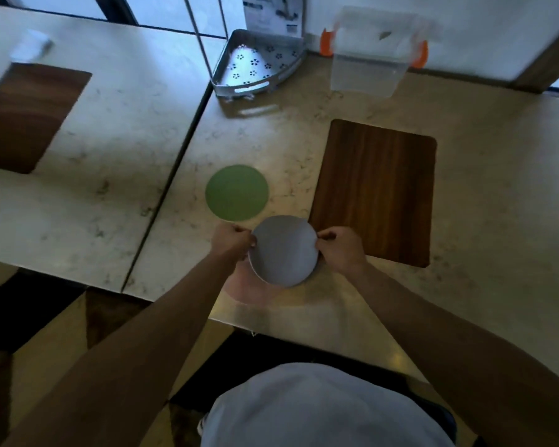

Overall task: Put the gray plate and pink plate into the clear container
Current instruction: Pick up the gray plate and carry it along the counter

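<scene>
The gray plate (284,251) is held a little above the counter near its front edge. My left hand (231,240) pinches its left rim and my right hand (341,250) pinches its right rim. Under it lies the pink plate (242,290), mostly hidden, with only its lower left part showing. The clear container (367,71) with orange latches stands open at the far back of the counter against the wall, its lid leaning behind it.
A green plate (237,192) lies just beyond the gray one. A dark wooden board (375,191) is set to the right. A metal corner rack (257,64) sits at the back left of the container. Another table with a wooden board (26,114) adjoins on the left.
</scene>
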